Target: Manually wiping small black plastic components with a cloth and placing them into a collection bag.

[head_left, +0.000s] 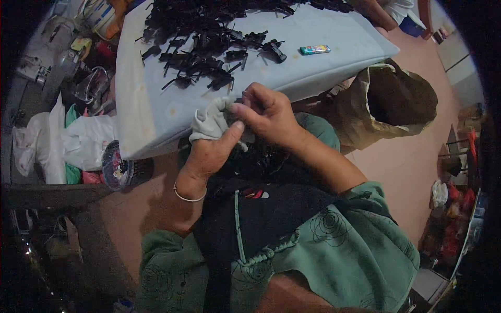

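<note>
Cloth (209,122), pale and bunched up, is wrapped around the fingers of the left hand (214,151); it could be a glove, maybe put there so that the skin is not hurt. The left thumb is left bare, perhaps so that small things can be felt better. What is grasped by the covered fingers cannot be told, because they are hidden.

The fingers of the right hand (271,112) are bent in, and its thumb is laid against the cloth. A small dark thing (239,99) can be seen there, just by the near edge of the table (318,70), but it cannot be told if it is pinched tight. Both hands are held close together, most likely so that tiny work can be seen and kept steady.

Lots of black pieces (209,44) are heaped toward the far edge of the table, with some spread nearer. They may be kept there so they can be reached easily. A bright little packet (314,49) is set well apart from the heap, nearer the right corner, maybe so it is not mixed in. A brown sack (360,122) is stood open beside the table's right side.
</note>
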### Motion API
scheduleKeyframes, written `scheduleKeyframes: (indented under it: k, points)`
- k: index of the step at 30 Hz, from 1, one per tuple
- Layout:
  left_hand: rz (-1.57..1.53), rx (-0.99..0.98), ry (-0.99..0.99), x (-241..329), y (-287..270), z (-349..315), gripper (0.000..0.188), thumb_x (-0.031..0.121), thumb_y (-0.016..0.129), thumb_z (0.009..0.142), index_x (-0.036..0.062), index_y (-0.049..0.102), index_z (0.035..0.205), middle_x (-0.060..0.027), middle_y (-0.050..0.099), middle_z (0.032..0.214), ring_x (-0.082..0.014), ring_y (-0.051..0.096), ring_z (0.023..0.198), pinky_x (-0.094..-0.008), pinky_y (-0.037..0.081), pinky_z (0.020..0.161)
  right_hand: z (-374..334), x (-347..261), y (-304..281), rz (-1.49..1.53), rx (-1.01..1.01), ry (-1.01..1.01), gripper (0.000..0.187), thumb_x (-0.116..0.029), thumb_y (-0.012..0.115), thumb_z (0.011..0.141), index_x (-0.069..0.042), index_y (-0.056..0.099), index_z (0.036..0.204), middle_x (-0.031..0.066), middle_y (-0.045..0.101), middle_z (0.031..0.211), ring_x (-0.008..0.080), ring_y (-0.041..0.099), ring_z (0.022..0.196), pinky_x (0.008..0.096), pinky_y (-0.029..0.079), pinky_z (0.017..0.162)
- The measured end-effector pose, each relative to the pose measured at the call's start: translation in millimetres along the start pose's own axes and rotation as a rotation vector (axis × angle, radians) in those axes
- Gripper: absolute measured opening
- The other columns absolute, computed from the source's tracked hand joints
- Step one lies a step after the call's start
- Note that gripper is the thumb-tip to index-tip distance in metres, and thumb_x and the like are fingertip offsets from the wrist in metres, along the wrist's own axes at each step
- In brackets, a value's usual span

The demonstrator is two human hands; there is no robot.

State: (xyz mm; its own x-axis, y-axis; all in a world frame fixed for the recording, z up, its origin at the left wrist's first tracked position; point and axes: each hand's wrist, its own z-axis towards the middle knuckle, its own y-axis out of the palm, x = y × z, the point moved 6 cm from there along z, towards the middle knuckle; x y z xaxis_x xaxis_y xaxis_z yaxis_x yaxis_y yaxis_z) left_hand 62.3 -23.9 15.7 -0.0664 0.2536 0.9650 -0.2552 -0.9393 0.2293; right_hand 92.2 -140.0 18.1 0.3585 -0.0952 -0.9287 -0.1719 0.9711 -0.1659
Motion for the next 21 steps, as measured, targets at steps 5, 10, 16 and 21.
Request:
scheduleKeyframes:
  k: [5, 10, 16, 21]
  points:
    - [0.318, 0.06, -0.013, 1, -5, 1, 0.022, 0.001, 0.051, 0.081, 0.001, 0.049, 0.103, -0.0033, 0.055, 0.086, -0.0097, 0.053, 0.078, -0.023, 0.045, 0.068, -1, -4, 0, 0.105, -0.12, 0.059, 0.024, -0.02, 0.057, 0.083, -0.002, 0.047, 0.071, -0.0045, 0.04, 0.057, 0.0072, 0.038, 0.056, 0.0254, 0.035, 0.049]
    - [0.62, 0.186, 0.105, -1, -11, -7, 0.023, 0.002, 0.053, 0.078, -0.0001, 0.052, 0.101, -0.0087, 0.057, 0.087, -0.0159, 0.056, 0.079, -0.0268, 0.046, 0.07, -7, -5, 10, -0.27, -0.338, -0.056, 0.026, -0.021, 0.047, 0.089, 0.001, 0.05, 0.077, -0.0002, 0.047, 0.062, 0.0074, 0.038, 0.061, 0.0289, 0.039, 0.055]
    - [0.908, 0.185, 0.27, 3, -6, -6, 0.026, 0.004, 0.055, 0.075, 0.0005, 0.052, 0.101, -0.0111, 0.057, 0.088, -0.0215, 0.056, 0.082, -0.0322, 0.044, 0.073, -11, 17, 17, 0.054, -0.239, 0.107, 0.027, -0.022, 0.045, 0.09, 0.001, 0.053, 0.077, 0.0001, 0.05, 0.064, 0.0066, 0.04, 0.064, 0.0282, 0.04, 0.057]
    - [0.679, 0.17, 0.312, 17, -4, 1, 0.021, 0.006, 0.054, 0.079, 0.0024, 0.048, 0.099, -0.0062, 0.054, 0.082, -0.016, 0.052, 0.072, -0.0289, 0.044, 0.066, -8, 9, 4, 0.035, -0.304, 0.153, 0.024, -0.022, 0.05, 0.088, 0.002, 0.055, 0.086, 0.002, 0.054, 0.071, 0.0059, 0.044, 0.07, 0.0261, 0.041, 0.061]
